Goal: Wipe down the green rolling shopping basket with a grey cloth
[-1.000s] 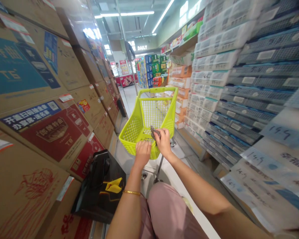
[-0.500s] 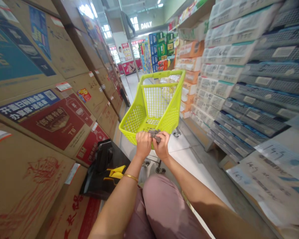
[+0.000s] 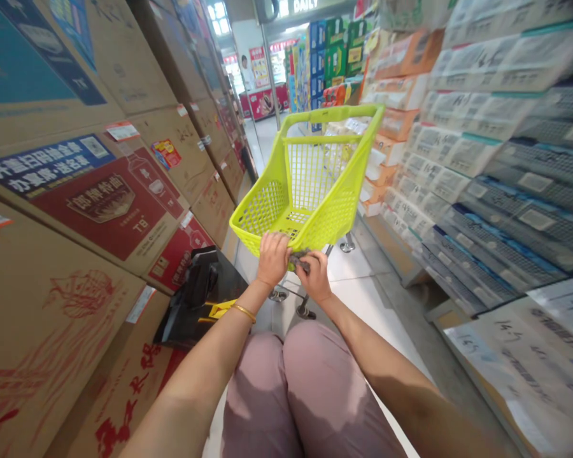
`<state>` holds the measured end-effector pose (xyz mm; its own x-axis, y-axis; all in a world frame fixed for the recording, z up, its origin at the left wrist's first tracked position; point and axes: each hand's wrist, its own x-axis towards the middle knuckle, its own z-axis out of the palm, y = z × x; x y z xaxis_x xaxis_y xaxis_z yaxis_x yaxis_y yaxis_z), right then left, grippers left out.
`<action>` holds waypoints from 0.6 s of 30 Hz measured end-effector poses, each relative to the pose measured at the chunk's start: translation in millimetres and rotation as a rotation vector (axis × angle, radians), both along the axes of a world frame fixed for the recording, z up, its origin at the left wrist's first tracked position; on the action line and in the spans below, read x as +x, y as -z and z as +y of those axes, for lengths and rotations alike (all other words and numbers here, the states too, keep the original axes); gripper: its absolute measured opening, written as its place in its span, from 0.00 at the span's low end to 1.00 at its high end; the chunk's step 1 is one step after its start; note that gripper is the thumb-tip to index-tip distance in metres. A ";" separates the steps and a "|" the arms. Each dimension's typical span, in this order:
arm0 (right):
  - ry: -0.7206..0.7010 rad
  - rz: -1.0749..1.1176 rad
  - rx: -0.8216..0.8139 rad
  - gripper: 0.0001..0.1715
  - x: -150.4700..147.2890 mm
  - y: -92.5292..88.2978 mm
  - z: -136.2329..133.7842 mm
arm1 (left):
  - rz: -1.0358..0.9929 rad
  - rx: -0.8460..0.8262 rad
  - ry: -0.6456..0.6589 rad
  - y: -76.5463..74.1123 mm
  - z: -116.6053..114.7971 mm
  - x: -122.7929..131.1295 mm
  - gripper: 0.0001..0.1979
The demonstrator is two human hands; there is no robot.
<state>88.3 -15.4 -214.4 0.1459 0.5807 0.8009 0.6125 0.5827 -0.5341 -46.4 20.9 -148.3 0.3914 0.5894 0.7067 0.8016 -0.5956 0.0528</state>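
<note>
A lime-green plastic shopping cart (image 3: 310, 232) with a lattice basket stands tilted in view in front of my knees. My left hand (image 3: 274, 257) is closed over the cart's near rim, fingers curled onto the edge. Just right of it, my right hand (image 3: 317, 275) is closed on a crumpled grey cloth (image 3: 300, 257) pressed against the same rim. Part of the cloth is hidden by my fingers. The visible inside of the basket shows only its slotted floor.
Stacked cardboard cartons (image 3: 100, 210) line the left side, with a black bin-like object with yellow parts (image 3: 200, 305) beside them. Packaged goods (image 3: 458, 152) are piled along the right. Cart casters (image 3: 306, 312) rest on the tiled floor. A person (image 3: 246, 70) appears far back.
My view has tipped down and turned left, so the cart appears higher. My left hand has shifted up onto the rim, while my right hand stays on the cloth.
</note>
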 end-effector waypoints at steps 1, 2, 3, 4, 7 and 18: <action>0.010 -0.005 0.029 0.08 0.2 -11.9 3.8 | 0.002 0.001 0.011 2.5 -0.6 -1.9 0.20; 0.026 -0.005 0.052 0.08 0.5 -23.6 7.7 | -0.007 0.007 0.014 5.9 -1.9 -3.5 0.20; 0.040 0.004 0.067 0.08 0.9 -34.1 11.4 | -0.027 0.015 0.007 10.3 -4.0 -4.8 0.20; 0.046 0.012 0.095 0.08 1.4 -42.7 14.5 | -0.058 0.020 -0.008 15.4 -6.8 -5.6 0.21; 0.025 0.020 0.124 0.09 2.9 -52.1 20.3 | -0.190 0.027 -0.084 32.8 -17.0 -5.4 0.20; -0.163 -0.203 -0.023 0.09 3.1 6.7 21.8 | -0.369 -0.026 -0.272 47.2 -28.8 1.7 0.13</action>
